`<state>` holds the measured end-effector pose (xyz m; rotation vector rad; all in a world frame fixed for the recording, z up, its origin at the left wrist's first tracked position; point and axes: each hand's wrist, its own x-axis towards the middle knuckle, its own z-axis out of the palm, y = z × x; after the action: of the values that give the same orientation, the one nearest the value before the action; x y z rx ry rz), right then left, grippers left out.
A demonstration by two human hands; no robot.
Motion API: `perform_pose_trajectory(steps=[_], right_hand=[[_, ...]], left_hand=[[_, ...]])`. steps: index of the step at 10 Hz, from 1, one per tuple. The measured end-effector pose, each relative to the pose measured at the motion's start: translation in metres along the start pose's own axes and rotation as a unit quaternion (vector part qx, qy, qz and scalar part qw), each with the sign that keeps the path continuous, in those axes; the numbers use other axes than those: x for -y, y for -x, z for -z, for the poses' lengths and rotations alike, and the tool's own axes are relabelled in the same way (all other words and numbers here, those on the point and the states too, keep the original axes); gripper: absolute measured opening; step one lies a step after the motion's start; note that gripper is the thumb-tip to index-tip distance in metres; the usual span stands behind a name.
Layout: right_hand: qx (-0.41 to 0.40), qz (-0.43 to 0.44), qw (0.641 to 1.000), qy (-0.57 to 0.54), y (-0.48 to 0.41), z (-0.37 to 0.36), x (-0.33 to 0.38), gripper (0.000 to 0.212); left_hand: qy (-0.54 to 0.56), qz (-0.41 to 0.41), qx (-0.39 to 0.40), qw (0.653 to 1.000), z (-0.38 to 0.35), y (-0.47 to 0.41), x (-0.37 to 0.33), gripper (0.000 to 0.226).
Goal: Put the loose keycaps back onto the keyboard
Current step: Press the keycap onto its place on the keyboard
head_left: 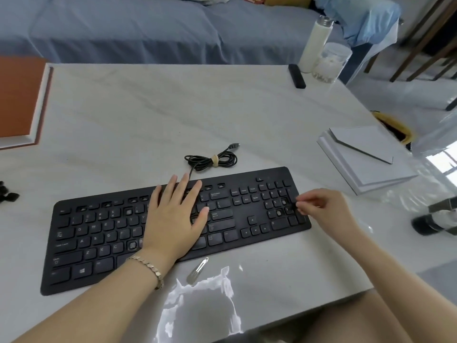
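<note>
On the marble table (148, 115) by a blue sofa (123, 28), left hand (173, 219) lies flat on keyboard (99, 238), right hand (321, 206) pinches keycap (294, 207).

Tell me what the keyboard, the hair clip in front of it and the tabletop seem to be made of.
The keyboard: matte black plastic, by its dull, slightly smudged moulded surface. The hair clip: metal, silvery with a bright glint. The tabletop: polished stone, perhaps marble, or a lookalike laminate; pale with grey veins and mirror-like reflections.
</note>
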<state>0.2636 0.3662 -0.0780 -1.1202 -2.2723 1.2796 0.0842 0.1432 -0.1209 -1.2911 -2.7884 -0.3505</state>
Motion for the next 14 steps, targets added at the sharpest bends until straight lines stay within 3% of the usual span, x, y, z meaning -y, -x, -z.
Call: perform_pose_trajectory(steps=[3,5,8,9,10,11,12,13,14], right_hand=[[0.004,0.067,0.994,0.083,-0.005,-0.006,-0.014,0.020],[-0.014,0.117,0.986,0.122,-0.003,-0.003,-0.022,0.012],[0.016,0.234,0.944,0.231,0.001,-0.004,-0.017,0.013],[0.023,0.198,0.959,0.202,0.000,-0.006,-0.015,0.012],[-0.006,0.080,0.996,0.038,0.002,-0.010,-0.003,0.022],[0.050,-0.095,0.970,-0.219,0.007,-0.009,0.018,0.015],[0.062,-0.159,0.941,-0.291,0.010,-0.007,0.024,0.014],[0.063,-0.180,0.924,-0.332,0.012,-0.007,0.026,0.016],[0.051,-0.146,0.936,-0.318,0.014,-0.008,0.024,0.026]], left_hand=[[0.002,-0.002,-0.015,1.000,0.000,0.000,-0.002,0.056],[0.009,0.001,-0.021,1.000,0.000,0.000,-0.003,0.055],[0.010,0.003,-0.018,1.000,0.000,0.000,-0.002,0.055],[0.010,0.004,-0.014,1.000,0.000,0.000,-0.002,0.055],[0.011,0.007,-0.010,1.000,0.000,0.000,-0.002,0.055],[0.011,0.007,-0.010,1.000,0.000,0.000,-0.002,0.055],[0.009,0.005,-0.012,1.000,-0.001,0.000,-0.001,0.055],[0.009,0.004,-0.013,1.000,-0.001,-0.001,-0.002,0.055],[0.008,0.005,-0.012,1.000,0.000,-0.001,-0.002,0.055]])
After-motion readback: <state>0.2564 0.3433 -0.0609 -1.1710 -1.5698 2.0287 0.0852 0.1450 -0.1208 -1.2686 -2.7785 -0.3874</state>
